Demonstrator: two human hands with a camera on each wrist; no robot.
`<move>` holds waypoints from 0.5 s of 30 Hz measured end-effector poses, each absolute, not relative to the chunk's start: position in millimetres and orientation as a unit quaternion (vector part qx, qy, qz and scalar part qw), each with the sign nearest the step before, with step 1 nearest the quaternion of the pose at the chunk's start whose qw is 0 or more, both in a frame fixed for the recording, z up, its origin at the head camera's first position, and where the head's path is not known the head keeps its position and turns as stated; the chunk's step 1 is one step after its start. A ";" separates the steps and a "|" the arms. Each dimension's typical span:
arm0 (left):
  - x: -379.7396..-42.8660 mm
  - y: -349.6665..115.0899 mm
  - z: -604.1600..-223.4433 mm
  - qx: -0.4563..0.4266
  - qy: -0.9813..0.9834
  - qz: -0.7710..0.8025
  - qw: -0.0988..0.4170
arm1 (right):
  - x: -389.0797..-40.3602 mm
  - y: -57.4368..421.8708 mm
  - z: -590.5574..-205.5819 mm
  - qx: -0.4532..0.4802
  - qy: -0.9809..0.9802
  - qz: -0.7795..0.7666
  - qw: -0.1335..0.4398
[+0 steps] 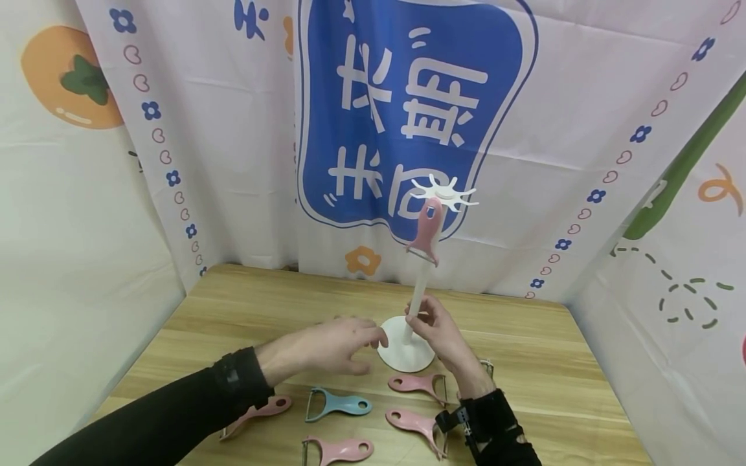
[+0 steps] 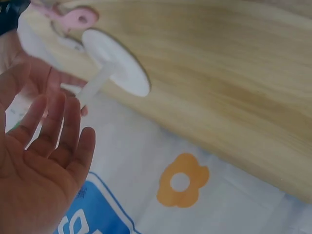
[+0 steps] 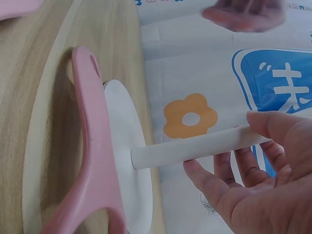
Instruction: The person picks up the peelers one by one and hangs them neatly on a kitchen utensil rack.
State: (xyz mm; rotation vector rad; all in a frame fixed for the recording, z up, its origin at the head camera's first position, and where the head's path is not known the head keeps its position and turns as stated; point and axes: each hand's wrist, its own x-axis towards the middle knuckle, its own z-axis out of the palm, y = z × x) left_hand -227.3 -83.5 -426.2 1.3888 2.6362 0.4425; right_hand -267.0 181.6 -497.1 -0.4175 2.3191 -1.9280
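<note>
A white display stand [image 1: 406, 353] with a round base, a slim post and a ring of hooks on top stands upright on the table. My right hand [image 1: 438, 327] holds its post [image 3: 195, 148] low down between thumb and fingers. One pink peeler [image 1: 428, 226] hangs from a hook at the top, blade downward. My left hand [image 1: 335, 343] is left of the base, fingers loosely bent and holding nothing; the left wrist view shows its palm [image 2: 36, 180]. In front of the base lie a pink peeler [image 1: 410, 383], another pink peeler [image 1: 410, 421] and a blue peeler [image 1: 344, 404].
Nearer the front edge lies one more pink peeler [image 1: 346, 450]. The left forearm partly covers a pink peeler [image 1: 274, 406], and the right wrist hides most of another peeler [image 1: 487, 366]. A printed cloth [image 1: 256, 213] hangs behind the wooden table [image 1: 519, 336].
</note>
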 end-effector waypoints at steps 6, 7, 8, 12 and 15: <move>-220.7 -87.3 -437.5 0.467 0.870 0.114 0.108 | -266.5 181.2 -496.8 -0.141 0.760 -0.633 0.044; -219.6 -87.8 -439.3 0.466 0.871 0.108 0.113 | -266.5 181.0 -496.8 -0.142 0.761 -0.632 0.042; -218.4 -88.3 -441.2 0.467 0.871 0.101 0.117 | -266.4 180.9 -497.0 -0.143 0.761 -0.632 0.041; -214.3 -89.7 -449.3 0.465 0.873 0.067 0.129 | -265.9 180.2 -497.2 -0.140 0.762 -0.631 0.041; -211.6 -91.1 -455.0 0.462 0.875 0.045 0.139 | -265.6 180.0 -497.3 -0.138 0.762 -0.631 0.042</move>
